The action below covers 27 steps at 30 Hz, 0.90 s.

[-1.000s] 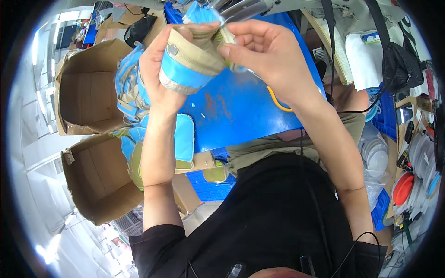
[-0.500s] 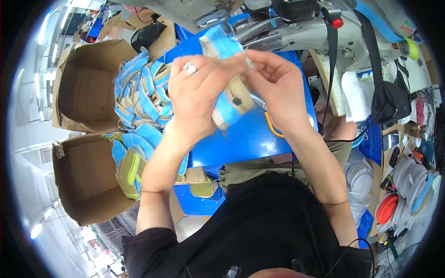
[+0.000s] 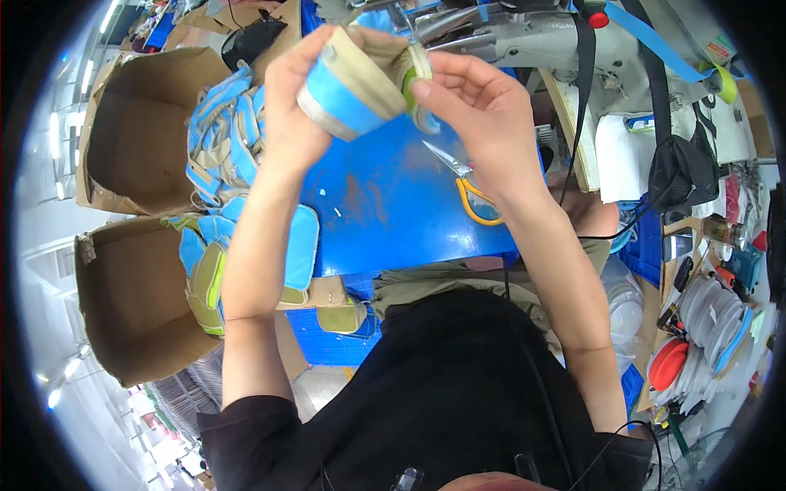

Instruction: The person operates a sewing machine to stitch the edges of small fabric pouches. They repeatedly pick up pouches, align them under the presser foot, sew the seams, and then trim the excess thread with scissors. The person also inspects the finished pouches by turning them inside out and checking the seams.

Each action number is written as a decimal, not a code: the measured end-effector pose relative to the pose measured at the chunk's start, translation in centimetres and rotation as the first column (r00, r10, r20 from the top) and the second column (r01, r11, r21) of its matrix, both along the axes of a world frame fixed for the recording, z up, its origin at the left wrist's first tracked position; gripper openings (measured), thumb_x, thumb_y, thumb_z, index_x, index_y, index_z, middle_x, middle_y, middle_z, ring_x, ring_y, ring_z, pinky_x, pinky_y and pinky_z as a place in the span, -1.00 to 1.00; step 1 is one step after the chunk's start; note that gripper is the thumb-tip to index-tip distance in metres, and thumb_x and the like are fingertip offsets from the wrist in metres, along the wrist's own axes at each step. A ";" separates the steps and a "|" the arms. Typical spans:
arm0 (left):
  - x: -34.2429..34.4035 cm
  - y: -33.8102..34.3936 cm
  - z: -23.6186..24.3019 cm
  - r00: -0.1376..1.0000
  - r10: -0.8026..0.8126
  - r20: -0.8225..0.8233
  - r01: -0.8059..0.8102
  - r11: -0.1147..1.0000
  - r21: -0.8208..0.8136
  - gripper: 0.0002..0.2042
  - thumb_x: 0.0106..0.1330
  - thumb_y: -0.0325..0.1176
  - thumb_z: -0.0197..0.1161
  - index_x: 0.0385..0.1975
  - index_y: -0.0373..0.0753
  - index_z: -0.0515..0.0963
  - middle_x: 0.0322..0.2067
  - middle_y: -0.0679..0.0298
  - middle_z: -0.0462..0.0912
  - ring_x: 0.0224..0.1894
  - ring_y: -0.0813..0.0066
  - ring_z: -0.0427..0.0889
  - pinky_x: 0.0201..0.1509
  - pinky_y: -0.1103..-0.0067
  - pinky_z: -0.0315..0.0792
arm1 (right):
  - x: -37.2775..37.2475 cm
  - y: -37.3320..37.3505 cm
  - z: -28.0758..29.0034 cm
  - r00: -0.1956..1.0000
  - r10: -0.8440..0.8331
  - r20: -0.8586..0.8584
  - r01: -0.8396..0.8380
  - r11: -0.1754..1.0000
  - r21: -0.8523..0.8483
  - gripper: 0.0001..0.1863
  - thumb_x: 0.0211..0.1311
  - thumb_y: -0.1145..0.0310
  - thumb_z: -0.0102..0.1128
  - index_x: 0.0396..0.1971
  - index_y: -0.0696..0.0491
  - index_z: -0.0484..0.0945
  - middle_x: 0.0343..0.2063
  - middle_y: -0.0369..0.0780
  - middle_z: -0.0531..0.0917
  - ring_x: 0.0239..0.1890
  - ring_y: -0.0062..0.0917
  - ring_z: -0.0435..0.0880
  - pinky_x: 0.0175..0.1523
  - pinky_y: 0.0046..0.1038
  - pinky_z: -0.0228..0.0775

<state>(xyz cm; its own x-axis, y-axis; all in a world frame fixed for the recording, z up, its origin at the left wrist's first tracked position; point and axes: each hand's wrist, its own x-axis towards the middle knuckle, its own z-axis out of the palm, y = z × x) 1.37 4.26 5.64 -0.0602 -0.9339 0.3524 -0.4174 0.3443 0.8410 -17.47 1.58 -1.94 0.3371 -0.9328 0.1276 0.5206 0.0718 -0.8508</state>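
Observation:
A blue and beige fabric band (image 3: pixel 348 94), curved into a loop, is held above the blue work table (image 3: pixel 385 213). My left hand (image 3: pixel 293 106) is closed around its left side, with the fingers partly hidden behind the fabric. At the band's right end, my right hand (image 3: pixel 483 110) pinches a green piece with a beige edge (image 3: pixel 415 82) between thumb and fingers. Whether this piece is joined to the band I cannot tell. Scissors with orange handles (image 3: pixel 468 203) lie on the table just below my right hand, blades pointing up and left.
A sewing machine (image 3: pixel 532 47) stands along the far side. Blue and beige straps (image 3: pixel 229 143) are heaped at the table's left. Two cardboard boxes (image 3: pixel 147 135) stand further left, with blue and green fabric pieces (image 3: pixel 209 270) by the nearer one. A black pouch (image 3: pixel 686 180) hangs at right.
My left hand has moved left, and the band has turned to show its curved inside and a green piece. The scissors, mostly covered before, now show.

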 end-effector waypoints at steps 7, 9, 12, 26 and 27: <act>2.8 -0.8 -0.9 0.929 0.023 -0.369 0.071 0.969 0.238 -0.67 0.51 -0.16 0.22 -0.02 -0.34 0.64 -0.22 0.29 0.75 -0.20 0.62 0.70 -0.15 0.67 0.56 | -0.4 0.1 1.0 0.999 0.038 -0.036 -0.036 0.998 0.047 -0.63 0.22 0.47 0.47 0.01 0.26 0.64 -0.24 -0.22 0.73 -0.21 -0.67 0.68 -0.07 -0.63 0.54; 2.5 -0.9 -1.0 0.902 0.022 -0.431 0.083 0.971 0.222 -0.70 0.46 -0.21 0.27 -0.02 -0.32 0.64 -0.21 0.30 0.75 -0.19 0.60 0.70 -0.13 0.62 0.57 | -0.3 0.0 0.8 0.999 0.024 -0.037 -0.023 0.999 0.045 -0.64 0.22 0.49 0.46 0.00 0.26 0.64 -0.24 -0.22 0.73 -0.22 -0.67 0.68 -0.08 -0.64 0.54; 1.6 -1.1 -0.4 0.881 -0.023 -0.472 0.162 0.953 0.256 -0.65 0.49 -0.30 0.07 -0.08 -0.54 0.61 -0.22 -0.03 0.77 -0.23 0.29 0.79 -0.06 0.50 0.67 | -0.1 0.0 0.9 0.999 0.024 -0.037 -0.022 0.998 0.051 -0.65 0.23 0.50 0.46 -0.01 0.26 0.65 -0.24 -0.22 0.74 -0.23 -0.68 0.68 -0.10 -0.65 0.54; -2.8 1.6 0.6 0.605 0.303 0.737 0.192 0.842 -0.503 -0.67 0.02 -0.38 0.40 -0.15 -0.16 0.73 -0.27 0.37 0.80 -0.26 0.45 0.73 -0.12 0.51 0.40 | 0.7 1.1 1.5 0.995 -0.102 0.001 0.102 0.994 0.033 -0.78 0.25 0.67 0.29 -0.10 0.26 0.69 -0.33 -0.24 0.75 -0.25 -0.66 0.71 -0.12 -0.63 0.56; -2.7 1.4 0.5 0.592 0.321 0.739 0.196 0.832 -0.519 -0.68 0.03 -0.38 0.40 -0.15 -0.15 0.72 -0.27 0.38 0.80 -0.27 0.46 0.73 -0.12 0.51 0.39 | 1.0 0.7 1.5 0.990 -0.138 -0.011 0.138 0.990 0.003 -0.78 0.25 0.67 0.28 -0.10 0.26 0.69 -0.32 -0.23 0.75 -0.25 -0.66 0.71 -0.11 -0.63 0.57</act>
<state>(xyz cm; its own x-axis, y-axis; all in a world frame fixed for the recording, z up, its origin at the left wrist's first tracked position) -1.35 5.62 6.13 -0.4944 -0.6367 0.5917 -0.8368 0.5328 -0.1259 -16.48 2.30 -0.40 0.2065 -0.9709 0.1210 0.5169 0.0033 -0.8560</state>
